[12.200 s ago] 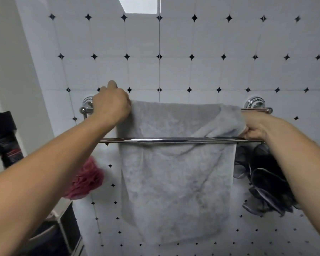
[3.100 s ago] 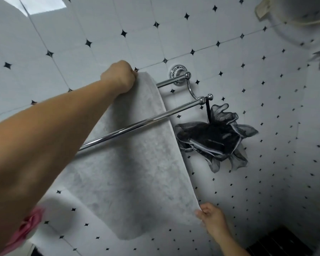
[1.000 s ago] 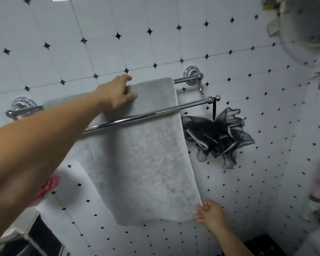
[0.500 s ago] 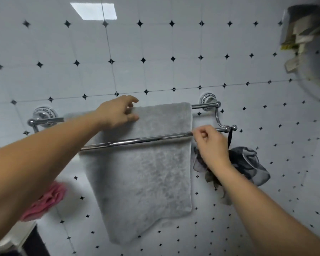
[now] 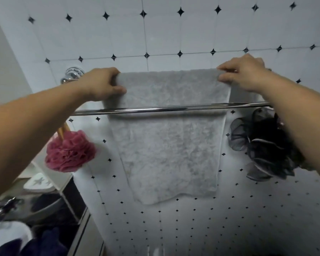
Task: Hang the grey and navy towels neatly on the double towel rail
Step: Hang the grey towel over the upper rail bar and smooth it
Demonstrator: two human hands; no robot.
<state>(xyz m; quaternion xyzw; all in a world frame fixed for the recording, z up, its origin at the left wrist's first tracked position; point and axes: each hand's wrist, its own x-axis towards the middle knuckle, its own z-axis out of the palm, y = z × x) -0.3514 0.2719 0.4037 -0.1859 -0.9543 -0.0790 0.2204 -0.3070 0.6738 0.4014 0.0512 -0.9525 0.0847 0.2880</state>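
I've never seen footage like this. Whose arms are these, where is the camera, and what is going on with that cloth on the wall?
No machine here: a person wears a wide-angle camera on the head, so you look along their own bare arms. The left hand and right hand each pinch a top corner of a grey towel, draped over the back bar of a chrome double towel rail; the front bar is bare. A pink bath pouf hangs to the left, a black bath pouf to the right, against a white tiled wall. Dark blue cloth, perhaps the navy towel, lies at lower left.
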